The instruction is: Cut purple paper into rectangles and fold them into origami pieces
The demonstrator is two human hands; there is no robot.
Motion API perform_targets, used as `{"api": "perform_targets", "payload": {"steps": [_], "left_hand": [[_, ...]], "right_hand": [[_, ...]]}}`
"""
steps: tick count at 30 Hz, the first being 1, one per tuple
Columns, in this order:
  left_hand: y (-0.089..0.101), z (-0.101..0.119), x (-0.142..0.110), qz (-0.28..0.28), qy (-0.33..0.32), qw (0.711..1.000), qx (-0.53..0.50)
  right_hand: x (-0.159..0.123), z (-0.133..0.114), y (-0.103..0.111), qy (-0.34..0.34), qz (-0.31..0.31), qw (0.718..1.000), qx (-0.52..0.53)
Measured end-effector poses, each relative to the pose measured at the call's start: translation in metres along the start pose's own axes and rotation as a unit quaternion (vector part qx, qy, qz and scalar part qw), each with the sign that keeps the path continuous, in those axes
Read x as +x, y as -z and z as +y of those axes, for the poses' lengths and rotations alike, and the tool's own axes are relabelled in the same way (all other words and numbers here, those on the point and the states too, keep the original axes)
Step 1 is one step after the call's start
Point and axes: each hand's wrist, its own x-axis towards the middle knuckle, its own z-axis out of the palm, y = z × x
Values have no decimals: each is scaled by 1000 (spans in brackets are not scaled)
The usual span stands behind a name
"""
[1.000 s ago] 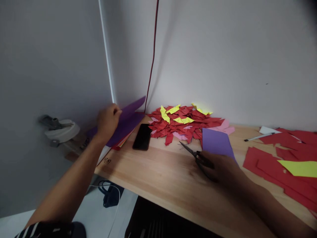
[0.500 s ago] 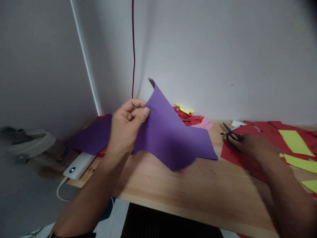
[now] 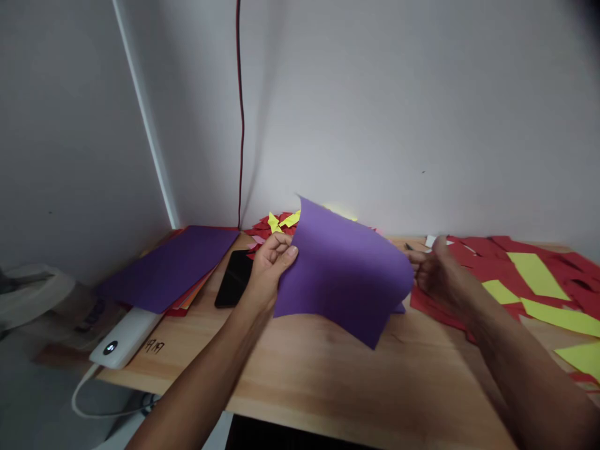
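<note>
A purple sheet of paper (image 3: 342, 269) hangs above the table, curved, its lower edge wavy. My left hand (image 3: 274, 259) pinches its left edge between thumb and fingers. My right hand (image 3: 435, 272) is beside the sheet's right edge, thumb raised and fingers apart; whether the fingertips touch the paper I cannot tell. Just behind those fingers a dark tip of the scissors (image 3: 408, 247) shows, the remainder hidden by the hand. Another purple piece (image 3: 399, 309) peeks out beneath the held sheet.
At left lies a stack of coloured paper, purple sheet (image 3: 173, 265) on top, by a white power bank (image 3: 126, 337) with a cable. A black phone (image 3: 233, 278) lies nearby. Red and yellow scraps (image 3: 276, 222) pile by the wall; red sheets (image 3: 492, 262) and yellow strips (image 3: 537, 275) spread at right.
My right hand has left the scissors and moved to the sheet's right edge, its fingers now apart. The sheet in my left hand has turned flatter and lower. The view has shifted slightly.
</note>
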Motion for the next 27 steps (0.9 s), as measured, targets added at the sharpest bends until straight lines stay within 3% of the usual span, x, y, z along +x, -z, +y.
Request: {"api": "perform_targets", "payload": {"steps": [3,5,8,13,20,27], "left_hand": [[6,-5,2,-1,-10,1000,26],[9,-3,3,-8,-6,997,80],[13,2,3,-17,-1,987,160],[17,3,4,-12,24,979,200],[23,-7,4,3,76,986,149],[23,-8,7,5,121,991,52]], "right_hand": [[-4,-3,-7,-37,29,988,148],[-7,-3,-11,-67,52,987,138],[-10,-4,-15,-113,39,988,97],[-8,-7,-20,-142,9,985,96],[-8,1,-18,-171,24,975,138],[-3,14,-18,-91,30,979,182]]}}
